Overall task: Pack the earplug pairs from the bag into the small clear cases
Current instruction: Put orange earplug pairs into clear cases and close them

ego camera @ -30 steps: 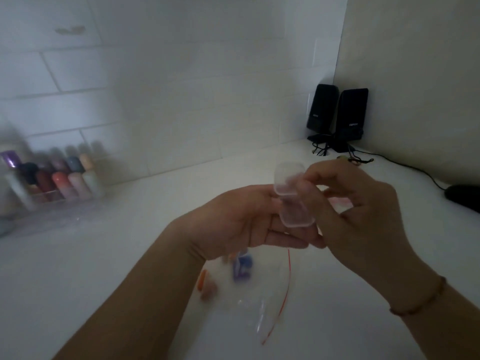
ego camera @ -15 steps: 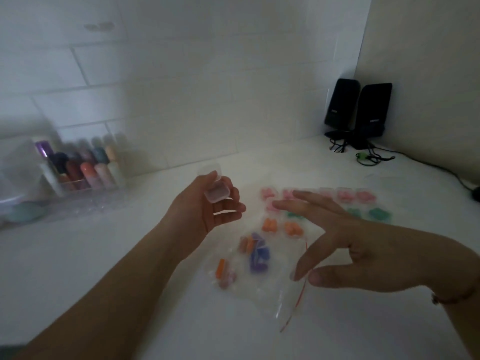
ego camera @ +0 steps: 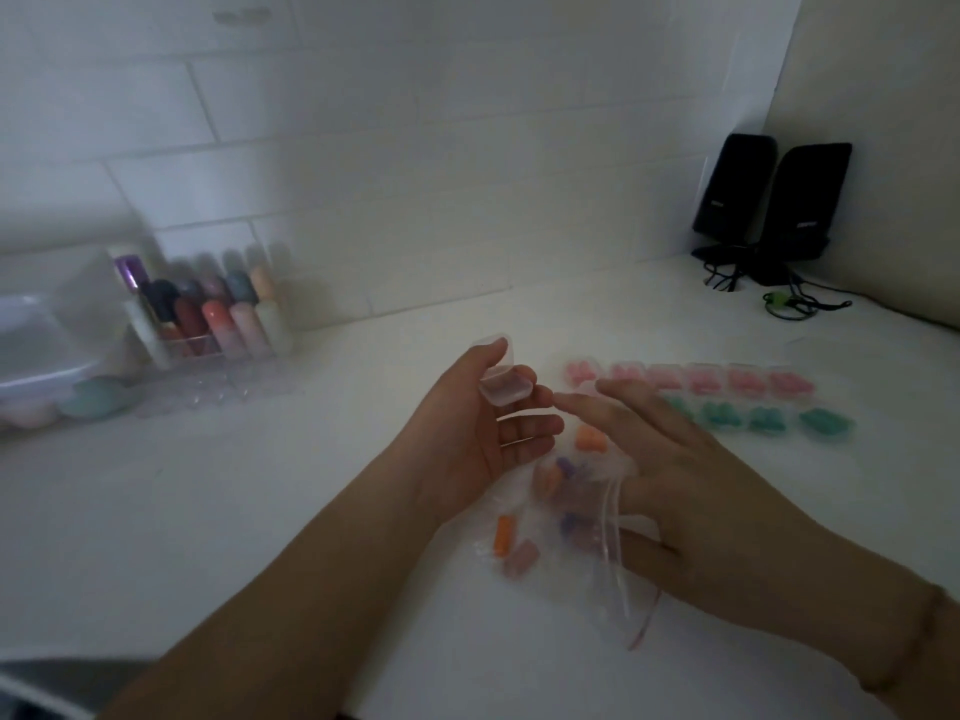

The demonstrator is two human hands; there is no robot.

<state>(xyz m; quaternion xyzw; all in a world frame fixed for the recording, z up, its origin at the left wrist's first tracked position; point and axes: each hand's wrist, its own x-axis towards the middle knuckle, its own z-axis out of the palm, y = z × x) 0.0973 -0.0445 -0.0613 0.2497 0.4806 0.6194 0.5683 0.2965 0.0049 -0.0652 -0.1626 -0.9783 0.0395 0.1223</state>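
Between left hand [ego camera: 467, 439] fingers: small clear case [ego camera: 505, 388].

White tiled wall [ego camera: 363, 148], brick pattern, behind; plain beige wall [ego camera: 883, 85] at right, the two meeting in a corner. White bench [ego camera: 208, 511], dimly lit. Two black speakers [ego camera: 769, 200] upright in the corner, cables [ego camera: 789, 304] trailing beside them. Clear rack of coloured bottles [ego camera: 218, 314] against the tiles at left; lidded clear tub [ego camera: 41, 345] beside it.
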